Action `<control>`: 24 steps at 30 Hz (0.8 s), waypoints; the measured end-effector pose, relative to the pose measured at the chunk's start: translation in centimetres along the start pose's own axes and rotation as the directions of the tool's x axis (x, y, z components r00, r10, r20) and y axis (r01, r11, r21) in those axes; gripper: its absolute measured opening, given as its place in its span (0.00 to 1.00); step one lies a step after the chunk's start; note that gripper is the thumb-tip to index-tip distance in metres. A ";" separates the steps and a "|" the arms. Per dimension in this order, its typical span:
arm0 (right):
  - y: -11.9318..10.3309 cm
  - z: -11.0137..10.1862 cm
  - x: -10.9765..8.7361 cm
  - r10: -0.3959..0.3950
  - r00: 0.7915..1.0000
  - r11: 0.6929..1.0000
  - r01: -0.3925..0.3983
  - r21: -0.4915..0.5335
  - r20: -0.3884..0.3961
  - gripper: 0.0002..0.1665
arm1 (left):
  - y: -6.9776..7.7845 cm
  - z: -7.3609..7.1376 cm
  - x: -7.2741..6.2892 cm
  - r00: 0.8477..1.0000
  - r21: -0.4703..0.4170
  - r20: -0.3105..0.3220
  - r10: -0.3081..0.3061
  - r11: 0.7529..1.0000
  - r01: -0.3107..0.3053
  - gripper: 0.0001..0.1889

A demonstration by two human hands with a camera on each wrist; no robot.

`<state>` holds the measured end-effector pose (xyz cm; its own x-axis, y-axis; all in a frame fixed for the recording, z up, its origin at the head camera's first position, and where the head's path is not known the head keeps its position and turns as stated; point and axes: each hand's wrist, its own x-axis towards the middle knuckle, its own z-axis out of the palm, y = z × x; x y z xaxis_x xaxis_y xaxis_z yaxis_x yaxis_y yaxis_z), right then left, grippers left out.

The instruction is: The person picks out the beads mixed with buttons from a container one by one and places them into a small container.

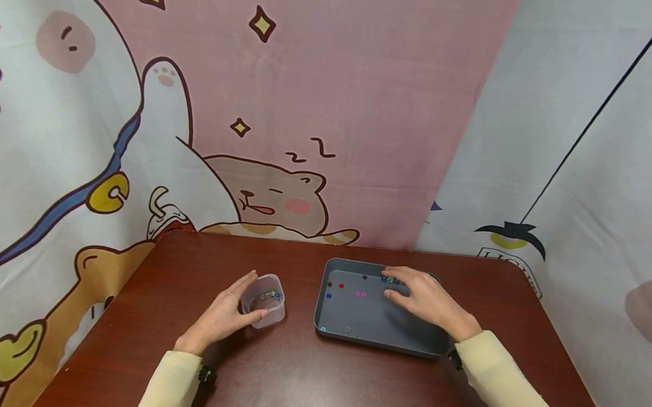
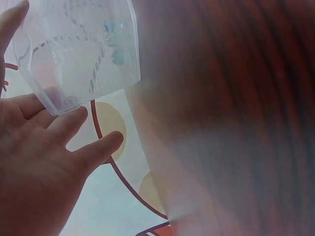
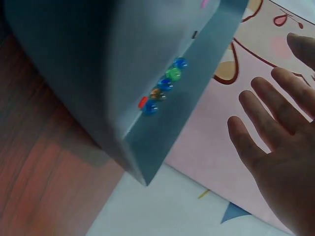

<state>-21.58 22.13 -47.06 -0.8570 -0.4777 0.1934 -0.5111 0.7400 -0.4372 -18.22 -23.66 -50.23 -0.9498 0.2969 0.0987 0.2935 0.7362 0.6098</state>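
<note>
My left hand (image 1: 219, 314) holds a small clear plastic box (image 1: 277, 316) at its left side, thumb at the near edge and fingers behind. Inside lie several green and blue glass marbles (image 2: 117, 57). My right hand (image 1: 431, 302) hovers over the back right of a grey tray (image 1: 364, 318), fingers extended with nothing between them. Along the tray's far wall, a row of marbles, including a green marble (image 3: 173, 74) and a blue marble (image 3: 150, 107), lies by those fingertips. A small red piece (image 3: 142, 102) touches the row.
Other small pieces are scattered in the tray: pink rings (image 1: 358, 294), a red bead (image 1: 341, 286), a blue marble (image 1: 328, 296) and a pale ring (image 1: 347, 329). Box and tray stand on a dark red-brown table (image 1: 293, 376). A cartoon-printed curtain (image 1: 387, 120) rises behind it.
</note>
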 end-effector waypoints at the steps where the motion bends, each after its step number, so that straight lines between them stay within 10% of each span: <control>1: 0.2 0.1 0.1 0.002 1.000 1.000 -0.002 -0.003 0.006 0.31 | 0.0 0.0 0.0 1.000 0.000 0.002 -0.002 1.000 0.002 0.51; 24: -0.1 -1.3 1.7 -0.010 0.999 0.999 0.012 -0.050 0.036 0.28 | -0.2 0.1 0.0 1.000 0.003 -0.014 0.020 1.000 -0.020 0.50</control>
<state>-23.07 21.84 -45.56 -0.8490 -0.5017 0.1657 -0.5237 0.7571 -0.3906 -18.26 -23.68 -50.44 -0.9451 0.3031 0.1224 0.3131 0.7320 0.6051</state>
